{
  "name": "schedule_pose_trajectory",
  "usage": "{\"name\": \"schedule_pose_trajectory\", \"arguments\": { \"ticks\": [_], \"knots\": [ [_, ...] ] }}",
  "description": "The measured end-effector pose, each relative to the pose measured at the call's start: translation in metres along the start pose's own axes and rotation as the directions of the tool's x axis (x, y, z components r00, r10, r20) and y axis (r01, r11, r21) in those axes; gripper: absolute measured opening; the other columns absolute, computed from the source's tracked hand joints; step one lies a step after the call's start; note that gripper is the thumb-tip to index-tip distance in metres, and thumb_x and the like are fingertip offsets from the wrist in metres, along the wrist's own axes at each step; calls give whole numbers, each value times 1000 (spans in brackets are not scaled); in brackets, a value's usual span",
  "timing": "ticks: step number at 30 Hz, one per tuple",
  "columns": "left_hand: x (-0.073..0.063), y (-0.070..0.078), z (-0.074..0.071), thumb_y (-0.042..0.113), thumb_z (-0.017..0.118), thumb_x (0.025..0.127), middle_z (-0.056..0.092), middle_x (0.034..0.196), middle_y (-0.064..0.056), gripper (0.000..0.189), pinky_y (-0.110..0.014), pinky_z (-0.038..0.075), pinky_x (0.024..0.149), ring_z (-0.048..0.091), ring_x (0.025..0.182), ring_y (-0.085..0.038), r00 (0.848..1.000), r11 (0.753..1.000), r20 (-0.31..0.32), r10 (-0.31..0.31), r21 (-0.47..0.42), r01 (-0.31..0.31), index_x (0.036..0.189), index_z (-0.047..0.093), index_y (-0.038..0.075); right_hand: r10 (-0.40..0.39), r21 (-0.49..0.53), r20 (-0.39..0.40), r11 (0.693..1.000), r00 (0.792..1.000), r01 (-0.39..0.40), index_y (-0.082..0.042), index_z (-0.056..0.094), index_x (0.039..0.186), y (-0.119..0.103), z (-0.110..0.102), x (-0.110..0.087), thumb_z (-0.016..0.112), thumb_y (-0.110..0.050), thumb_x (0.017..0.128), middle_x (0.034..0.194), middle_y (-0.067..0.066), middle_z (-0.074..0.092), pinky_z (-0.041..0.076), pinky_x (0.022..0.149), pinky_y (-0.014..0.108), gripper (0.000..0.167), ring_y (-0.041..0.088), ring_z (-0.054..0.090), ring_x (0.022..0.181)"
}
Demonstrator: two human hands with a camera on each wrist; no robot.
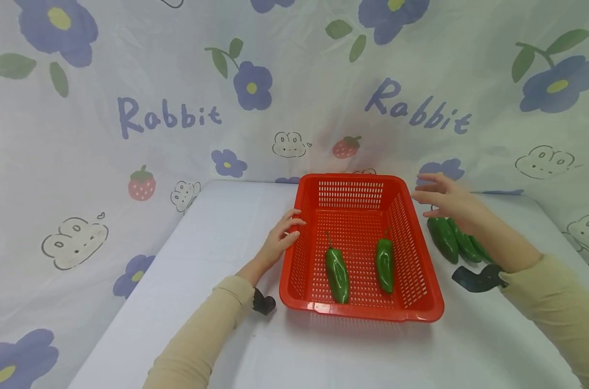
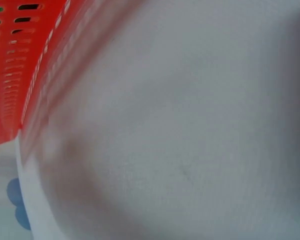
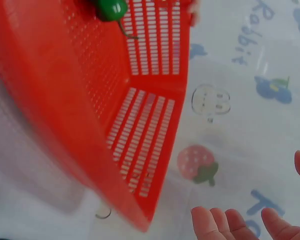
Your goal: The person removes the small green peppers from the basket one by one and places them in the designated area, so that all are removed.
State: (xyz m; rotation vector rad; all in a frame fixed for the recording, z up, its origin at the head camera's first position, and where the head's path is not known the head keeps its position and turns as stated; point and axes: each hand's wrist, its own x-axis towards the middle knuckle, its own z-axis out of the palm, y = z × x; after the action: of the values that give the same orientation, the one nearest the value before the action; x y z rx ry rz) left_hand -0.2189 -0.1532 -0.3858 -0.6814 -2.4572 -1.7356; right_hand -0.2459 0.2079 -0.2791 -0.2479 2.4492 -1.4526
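Note:
A red plastic basket with slotted walls stands on the white table, two green peppers lying apart on its floor. At its left rim is my left hand, its fingertips touching the edge; the left wrist view leaves this hand out. My right hand is raised beside the basket's far right rim, fingers spread and holding nothing. Some of its fingers appear low in the right wrist view. Beneath and behind that hand lie several more green peppers, partly hidden by the forearm.
A pale cloth with flowers, strawberries and "Rabbit" lettering hangs behind and beside the white table. A dark strap end sticks out from the right wrist, and another strap from the left.

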Motion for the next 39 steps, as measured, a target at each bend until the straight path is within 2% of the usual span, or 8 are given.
{"name": "schedule_pose_trajectory", "arguments": {
  "ticks": [6,18,30,39],
  "knots": [
    [0,2,-1,7,46,89,34,141,-19,29,-28,41,81,36,122,-32,1000,999,9,-20,33,19,115,52,-6,-10,25,44,1000,999,9,-7,13,145,-15,19,2,56,-33,89,141,25,30,41,94,51,75,41,36,124],
    [-2,0,-3,10,46,90,29,146,-16,31,-29,44,84,33,128,-32,998,999,22,-53,12,53,117,53,-5,2,46,118,999,993,-7,-7,24,142,-27,57,13,59,-27,88,134,22,40,52,82,36,67,36,45,116],
    [-2,0,-4,10,45,91,28,146,-16,31,-31,44,86,33,128,-32,998,999,22,-52,4,52,117,53,-4,5,63,168,998,986,-15,-7,30,139,-19,93,28,61,-24,87,131,21,43,49,86,44,63,34,49,113],
    [-2,0,-1,11,44,91,28,147,-15,30,-30,45,87,32,129,-32,998,998,19,-56,-3,56,117,53,-4,34,56,184,997,982,-45,-4,32,138,-7,118,38,61,-20,86,129,24,42,47,87,49,61,40,46,115]
  ]
}}
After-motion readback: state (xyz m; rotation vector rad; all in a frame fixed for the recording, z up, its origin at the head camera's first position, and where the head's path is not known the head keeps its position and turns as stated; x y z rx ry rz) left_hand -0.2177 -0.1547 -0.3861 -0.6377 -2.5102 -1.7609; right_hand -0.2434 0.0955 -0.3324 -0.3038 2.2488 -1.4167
